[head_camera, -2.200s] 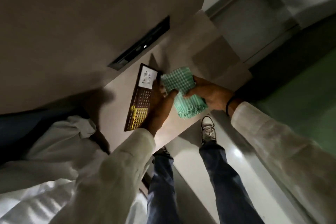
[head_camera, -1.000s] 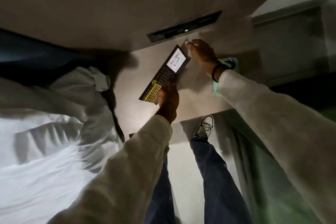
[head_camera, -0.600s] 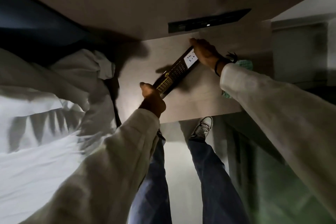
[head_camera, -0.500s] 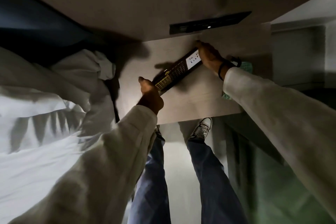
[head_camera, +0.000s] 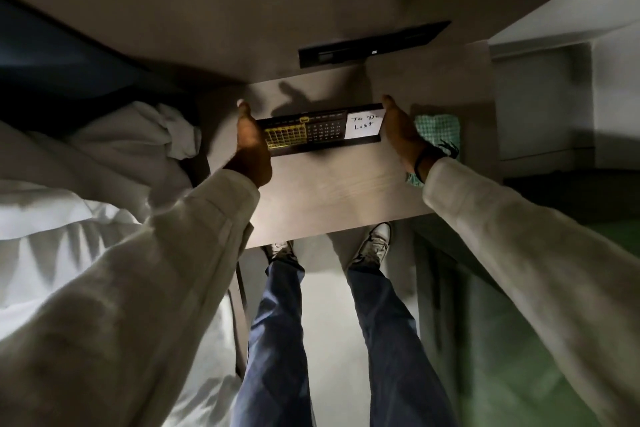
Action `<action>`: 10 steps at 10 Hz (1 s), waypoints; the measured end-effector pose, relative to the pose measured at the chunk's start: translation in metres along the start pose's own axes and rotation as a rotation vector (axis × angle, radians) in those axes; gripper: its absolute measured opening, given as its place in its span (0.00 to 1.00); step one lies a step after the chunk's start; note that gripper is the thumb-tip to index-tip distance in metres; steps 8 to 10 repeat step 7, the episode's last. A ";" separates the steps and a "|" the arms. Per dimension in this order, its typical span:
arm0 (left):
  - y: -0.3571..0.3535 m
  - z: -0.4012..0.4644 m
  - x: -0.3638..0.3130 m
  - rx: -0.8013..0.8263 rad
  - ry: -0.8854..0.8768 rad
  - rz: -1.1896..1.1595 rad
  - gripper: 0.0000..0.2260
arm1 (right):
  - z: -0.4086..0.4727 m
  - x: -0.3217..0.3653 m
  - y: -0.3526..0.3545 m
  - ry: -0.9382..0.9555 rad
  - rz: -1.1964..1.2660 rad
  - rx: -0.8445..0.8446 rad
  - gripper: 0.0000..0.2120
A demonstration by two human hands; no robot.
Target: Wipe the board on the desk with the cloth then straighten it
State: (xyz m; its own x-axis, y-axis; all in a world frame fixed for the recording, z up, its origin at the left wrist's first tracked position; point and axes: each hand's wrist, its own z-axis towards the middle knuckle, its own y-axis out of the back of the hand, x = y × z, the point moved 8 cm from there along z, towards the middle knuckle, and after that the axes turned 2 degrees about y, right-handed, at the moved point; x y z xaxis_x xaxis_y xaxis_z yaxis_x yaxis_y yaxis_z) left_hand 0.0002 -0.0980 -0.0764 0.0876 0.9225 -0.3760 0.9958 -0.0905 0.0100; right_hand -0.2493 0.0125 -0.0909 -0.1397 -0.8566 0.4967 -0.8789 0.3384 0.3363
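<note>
Whereas board (head_camera: 318, 130) lay slanted half second ago, now sits square to desk (head_camera: 329, 194) back edge, near middle. Straight-fingered left hand (head_camera: 251, 146) presses one short end, right hand (head_camera: 398, 128) other; neither grips. Idle cloth (head_camera: 438, 126) lies by right edge. Wiping likely over; straightening nearly done.

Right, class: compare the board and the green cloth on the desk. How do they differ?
The board is dark, rigid and printed with grids; the cloth is limp, green-checked. The board sits between the left hand and right hand, touched at both ends; the cloth lies ungripped beside it. Both rest on the desk.
</note>
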 end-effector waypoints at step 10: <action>0.017 -0.027 -0.011 -0.141 -0.346 0.128 0.26 | -0.007 0.016 0.025 0.131 0.153 -0.175 0.30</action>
